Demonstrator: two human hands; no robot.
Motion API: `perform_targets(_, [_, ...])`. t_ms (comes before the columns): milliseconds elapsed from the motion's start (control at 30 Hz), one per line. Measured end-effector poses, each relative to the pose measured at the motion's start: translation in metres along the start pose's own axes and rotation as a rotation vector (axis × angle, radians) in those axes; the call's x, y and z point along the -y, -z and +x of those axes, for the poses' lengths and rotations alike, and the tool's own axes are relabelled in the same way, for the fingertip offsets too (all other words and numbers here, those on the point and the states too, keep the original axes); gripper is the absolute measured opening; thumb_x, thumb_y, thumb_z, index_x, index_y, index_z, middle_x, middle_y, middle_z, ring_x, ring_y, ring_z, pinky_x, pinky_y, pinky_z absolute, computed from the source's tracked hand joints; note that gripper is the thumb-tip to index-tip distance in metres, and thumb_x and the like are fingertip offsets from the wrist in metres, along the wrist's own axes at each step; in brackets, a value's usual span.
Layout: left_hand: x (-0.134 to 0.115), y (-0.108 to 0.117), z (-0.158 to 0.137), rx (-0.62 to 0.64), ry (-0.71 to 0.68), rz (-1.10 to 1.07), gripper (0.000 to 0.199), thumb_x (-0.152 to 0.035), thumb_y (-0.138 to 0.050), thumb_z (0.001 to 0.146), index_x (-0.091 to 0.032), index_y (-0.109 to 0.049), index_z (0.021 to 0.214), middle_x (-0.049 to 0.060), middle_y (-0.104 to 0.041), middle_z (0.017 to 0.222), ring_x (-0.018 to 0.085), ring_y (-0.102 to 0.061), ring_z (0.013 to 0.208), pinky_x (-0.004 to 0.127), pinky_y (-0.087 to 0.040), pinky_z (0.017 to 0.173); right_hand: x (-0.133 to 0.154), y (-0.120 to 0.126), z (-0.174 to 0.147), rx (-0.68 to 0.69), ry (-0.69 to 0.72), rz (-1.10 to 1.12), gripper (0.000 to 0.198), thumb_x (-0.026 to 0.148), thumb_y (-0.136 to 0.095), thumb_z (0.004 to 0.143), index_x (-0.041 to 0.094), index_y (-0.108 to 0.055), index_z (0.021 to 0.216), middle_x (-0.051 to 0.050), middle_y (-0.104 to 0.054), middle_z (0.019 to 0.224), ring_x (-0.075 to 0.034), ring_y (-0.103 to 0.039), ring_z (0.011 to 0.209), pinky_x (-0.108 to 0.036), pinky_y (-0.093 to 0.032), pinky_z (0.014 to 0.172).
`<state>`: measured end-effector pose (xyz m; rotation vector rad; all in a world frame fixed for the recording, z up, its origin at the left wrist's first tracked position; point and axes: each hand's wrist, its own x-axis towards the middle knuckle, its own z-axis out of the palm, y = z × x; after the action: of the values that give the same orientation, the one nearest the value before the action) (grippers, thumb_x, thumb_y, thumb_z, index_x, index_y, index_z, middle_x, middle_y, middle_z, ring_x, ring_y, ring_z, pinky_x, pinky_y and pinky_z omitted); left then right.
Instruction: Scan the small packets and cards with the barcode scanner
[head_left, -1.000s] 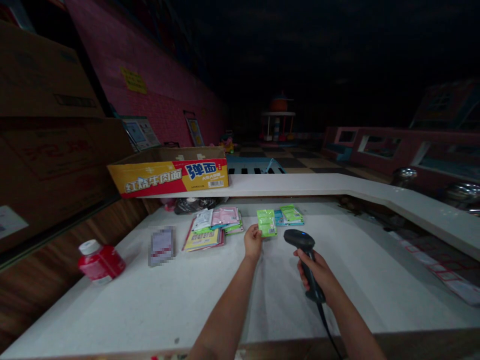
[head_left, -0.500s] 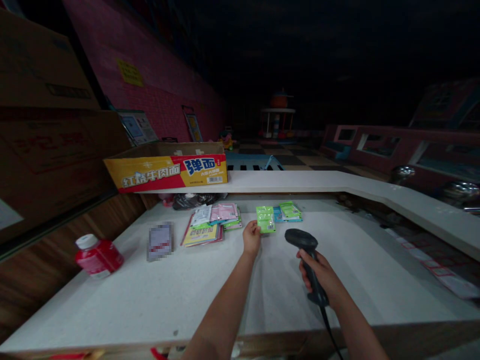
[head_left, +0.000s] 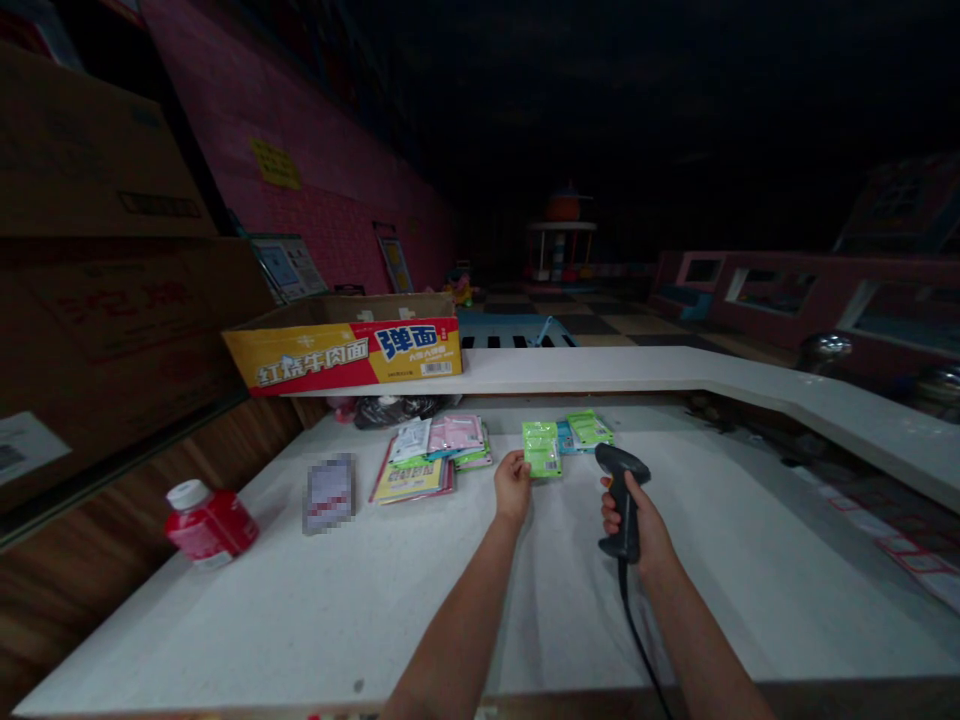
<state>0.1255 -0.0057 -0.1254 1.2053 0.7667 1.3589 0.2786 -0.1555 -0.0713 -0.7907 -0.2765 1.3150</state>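
Observation:
Between the fingers of my left hand [head_left: 512,487] is the lower left edge of a green packet [head_left: 541,450], held near the counter top. My right hand [head_left: 637,515] is wrapped round the handle of a black barcode scanner [head_left: 624,500], whose head points left and forward toward the packets. Its cable runs down past the counter's front edge. Behind the held packet lie another green packet [head_left: 589,428] and a blue packet [head_left: 567,438], partly covered. To the left, a pile of pink, white and green packets [head_left: 457,433] rests on a yellow printed sheet [head_left: 409,480].
On the white counter [head_left: 420,600] stand a red bottle [head_left: 210,525] with a white cap and a blurred-out flat item [head_left: 330,493]. A noodle carton [head_left: 345,350] sits on the raised ledge [head_left: 585,368]. Brown cardboard boxes [head_left: 127,320] are stacked at the left.
The scanner has turned more upright and its head has come nearer the green packet. My left hand still holds the packet. The whole view has shifted slightly.

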Motion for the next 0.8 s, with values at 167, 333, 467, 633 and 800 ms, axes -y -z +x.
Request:
perform_targets(167, [0.001,0.002,0.001,-0.007,0.004,0.039,0.035,-0.041,-0.071,0.068,-0.018,-0.059,0.091,0.006,-0.071,0.08,0.02,-0.069,0.075,0.03,-0.056,0.066,-0.01,0.021,0.011,0.082,-0.036,0.234,0.034,0.039,-0.077,0.074,0.017,-0.059,0.092,0.006,-0.05,0.057,-0.004,-0.041,0.04,-0.013,-0.036,0.035])
perform_targets(333, [-0.004,-0.001,-0.007,-0.027,-0.001,0.072,0.021,-0.033,-0.068,0.07,-0.018,-0.062,0.084,0.005,-0.07,0.074,0.019,-0.068,0.07,0.03,-0.057,0.064,-0.01,0.026,0.012,0.089,-0.042,0.3,0.029,0.036,-0.071,0.079,0.017,-0.058,0.097,0.005,-0.05,0.06,-0.006,-0.042,0.042,-0.014,-0.039,0.035])
perform_targets(467, [-0.018,0.002,-0.014,-0.055,-0.006,0.086,0.017,-0.03,-0.067,0.068,-0.018,-0.065,0.081,0.006,-0.071,0.075,0.02,-0.068,0.068,0.03,-0.057,0.059,-0.009,0.024,0.01,0.08,-0.066,0.3,0.026,0.035,-0.069,0.081,0.017,-0.057,0.096,0.005,-0.05,0.061,-0.006,-0.042,0.042,-0.015,-0.039,0.035])
perform_targets(633, [-0.066,0.048,0.001,-0.255,-0.062,0.047,0.026,-0.032,-0.067,0.067,-0.015,-0.067,0.087,0.006,-0.072,0.078,0.018,-0.068,0.066,0.032,-0.058,0.062,-0.008,0.022,0.006,0.077,-0.066,0.32,0.026,0.033,-0.069,0.081,0.017,-0.056,0.097,0.005,-0.05,0.062,-0.005,-0.043,0.043,-0.015,-0.04,0.036])
perform_targets(800, [-0.119,0.111,0.034,-0.509,-0.087,0.12,0.016,-0.025,-0.064,0.063,-0.014,-0.066,0.075,0.003,-0.069,0.068,0.017,-0.066,0.059,0.029,-0.057,0.058,-0.007,0.021,0.004,0.052,-0.09,0.341,0.023,0.031,-0.067,0.082,0.016,-0.056,0.096,0.005,-0.049,0.062,-0.005,-0.043,0.043,-0.015,-0.04,0.036])
